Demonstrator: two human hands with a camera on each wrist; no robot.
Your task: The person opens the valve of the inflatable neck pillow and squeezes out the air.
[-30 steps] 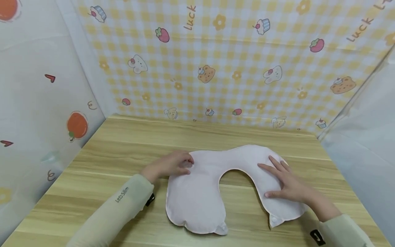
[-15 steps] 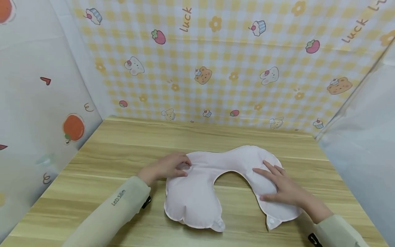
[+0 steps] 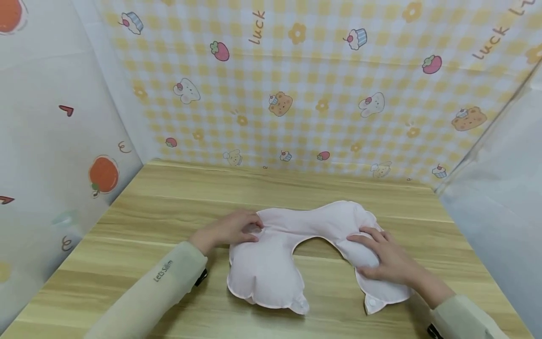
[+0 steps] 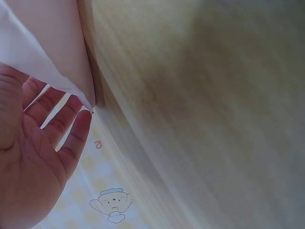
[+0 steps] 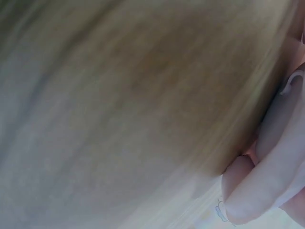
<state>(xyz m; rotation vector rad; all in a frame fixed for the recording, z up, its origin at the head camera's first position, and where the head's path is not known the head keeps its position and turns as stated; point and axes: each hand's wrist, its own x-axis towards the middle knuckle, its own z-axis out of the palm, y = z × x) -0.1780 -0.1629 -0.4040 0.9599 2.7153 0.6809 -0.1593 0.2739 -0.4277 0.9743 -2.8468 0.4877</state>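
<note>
A pale pink, U-shaped neck pillow [image 3: 271, 268] lies on the table, its opening toward me. Each lower end carries a small tab, the left tab [image 3: 299, 306] and the right tab [image 3: 372, 302], each with what looks like a snap. At the pillow's upper left edge my left hand [image 3: 230, 230] grips the fabric with bent fingers and thumb. In the left wrist view its fingers lie against the pillow's edge [image 4: 47, 28]. My right hand [image 3: 391, 261] holds the right arm of the pillow, which puckers under the fingers. The right wrist view shows pillow fabric [image 5: 271, 179], blurred.
The wood-grain table [image 3: 190, 188] reaches back to a yellow checked cloth wall [image 3: 254, 70] with cartoon prints. White sheets stand at both sides, the left sheet [image 3: 51, 141] with printed fruit. Black straps sit near both cuffs.
The pillow has bunched up, with creases along its top and a deeper dent in its left lobe. My right fingers have bent and moved slightly inward. The left hand has hardly moved.
</note>
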